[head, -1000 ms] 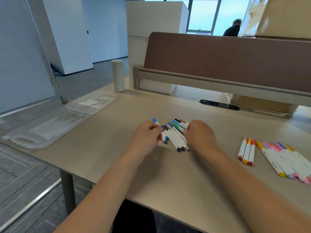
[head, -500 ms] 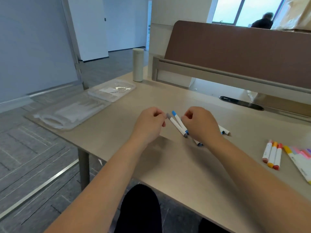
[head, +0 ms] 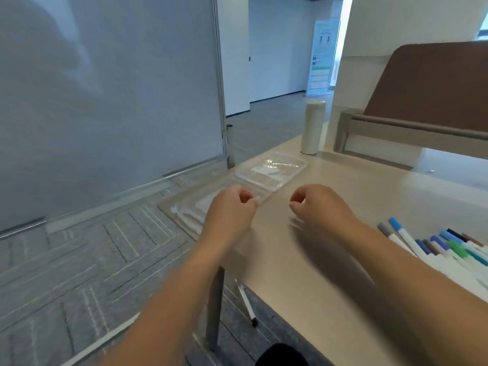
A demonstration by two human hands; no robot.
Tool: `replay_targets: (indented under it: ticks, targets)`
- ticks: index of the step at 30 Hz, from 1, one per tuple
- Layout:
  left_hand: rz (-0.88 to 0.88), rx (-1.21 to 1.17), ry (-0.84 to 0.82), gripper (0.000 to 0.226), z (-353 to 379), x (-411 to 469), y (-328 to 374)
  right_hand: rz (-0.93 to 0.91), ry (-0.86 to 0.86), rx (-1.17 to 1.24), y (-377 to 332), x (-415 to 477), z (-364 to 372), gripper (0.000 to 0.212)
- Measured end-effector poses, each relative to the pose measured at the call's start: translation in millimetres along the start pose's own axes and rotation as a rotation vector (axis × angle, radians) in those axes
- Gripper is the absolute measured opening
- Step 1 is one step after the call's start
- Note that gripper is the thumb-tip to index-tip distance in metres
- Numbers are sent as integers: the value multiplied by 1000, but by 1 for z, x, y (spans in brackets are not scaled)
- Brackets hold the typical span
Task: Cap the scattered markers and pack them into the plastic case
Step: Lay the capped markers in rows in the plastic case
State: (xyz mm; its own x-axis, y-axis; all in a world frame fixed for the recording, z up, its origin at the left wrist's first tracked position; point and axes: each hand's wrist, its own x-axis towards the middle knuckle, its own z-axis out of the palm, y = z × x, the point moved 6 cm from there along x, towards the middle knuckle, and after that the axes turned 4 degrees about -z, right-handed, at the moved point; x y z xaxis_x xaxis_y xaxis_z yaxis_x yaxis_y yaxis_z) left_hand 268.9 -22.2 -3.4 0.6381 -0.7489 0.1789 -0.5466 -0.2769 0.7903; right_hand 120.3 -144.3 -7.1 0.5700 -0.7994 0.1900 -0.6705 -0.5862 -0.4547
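Forearms reach out from the near edge over the pale surface. Below its near-left edge, a stray marker with a white barrel and a dark end lies on the carpeted floor, just right of the metal leg.

At the near right, a bunch of markers lies on the surface with blue, grey, green and dark caps pointing far-left. Their white barrels run off under the right forearm.

Further out, the right hand is over bare surface, its fingers curled in with nothing visible inside them. The left hand is level with it and well apart from it, also curled with nothing seen in it. It sits in front of the near half of the clear plastic case; blur hides whether it touches.

The case lies open at the left edge of the surface, with a white slip in its far half. Beyond it stands a white cylinder. A brown partition rises at the far right and a frosted glass wall at the left.
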Motion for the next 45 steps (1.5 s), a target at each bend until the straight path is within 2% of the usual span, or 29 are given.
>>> replay_targets:
  ticks: [6,10,14,19,24,30,38,40,45]
  targets:
    - [-33,228,-85,13,-7,39,-29,-9,-46,-56,-6,66,28,42]
    - [-2,315,-151,13,3,51,-29,-2,-92,-164,0,96,35,46]
    - [26,391,-192,15,12,56,-23,-12,-112,-232,8,105,36,36]
    - [29,476,-235,17,20,60,-22,-58,-80,-231,7,96,30,37]
    - [34,518,-158,29,13,59,-27,-39,-164,-235,7,77,24,26]
    - [34,515,-106,23,4,55,-35,-44,-244,-200,1,53,11,15]
    - [137,495,-259,10,2,54,-34,-66,-330,-232,7,31,-1,12]
    - [175,509,-240,9,2,52,-34,-89,-299,-308,6,27,-1,6]
    - [277,579,-168,12,3,40,-29,-153,-135,-363,3,14,2,19]
